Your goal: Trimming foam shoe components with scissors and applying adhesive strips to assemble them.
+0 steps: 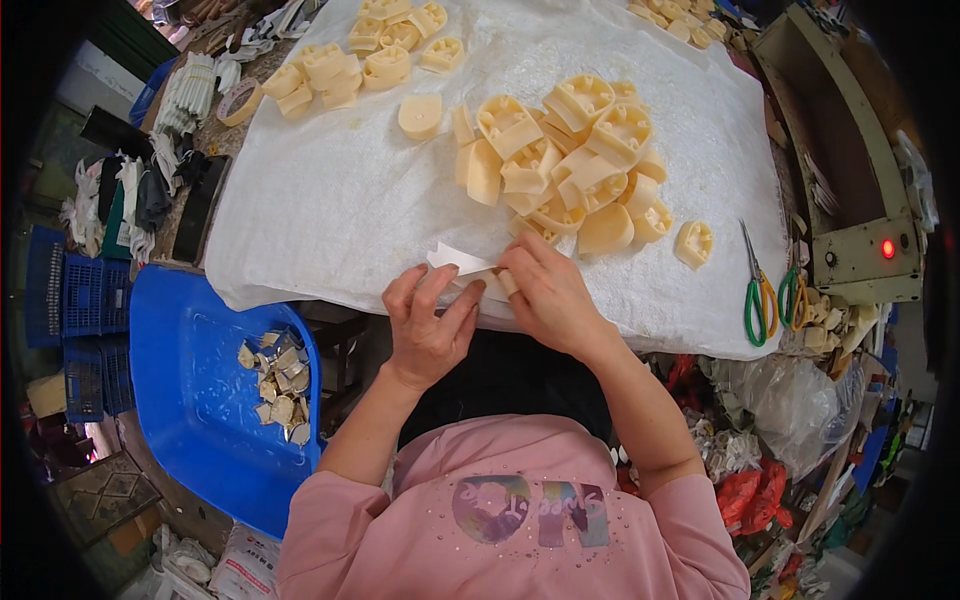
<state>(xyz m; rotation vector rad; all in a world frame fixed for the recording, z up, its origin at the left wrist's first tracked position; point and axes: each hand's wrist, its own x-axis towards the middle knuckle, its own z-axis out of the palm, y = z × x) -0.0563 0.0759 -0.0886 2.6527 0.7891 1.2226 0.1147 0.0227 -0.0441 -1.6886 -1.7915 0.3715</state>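
- Two dark-blue openwork plastic crates (97, 295) stood at the far left, one above the other; what they held could not be made out.
- A wide bright-blue plastic basin (185, 395) stood just beside the near left corner of the surface, lower down. Small, broken-looking cream and silvery scraps (283, 392) lay heaped against its right side.
- The surface (300, 225) was covered with a rumpled white sheet; a pale round tape roll (240, 103) lay near its upper left edge.
- Hollow, rounded cream plastic parts (387, 66) were grouped toward the far left of the sheet, with a single arch-shaped cream piece (420, 117) nearer.
- The left hand (430, 325) had its fingers bent at a thin, pointed white strip (458, 259), at the near edge of the surface; how firmly it gripped could not be told.
- The right hand (552, 298) was closed in a pinch at the strip's right end.
- Beyond the hands rose a large heap of similar cream parts (560, 170), their open sides showing small inner posts.
- Green-and-orange-handled scissors (757, 300) lay near the right edge.
- An open grey-green metal case (865, 262) with a lit red lamp (888, 248) held a few thin pale pieces (822, 190).
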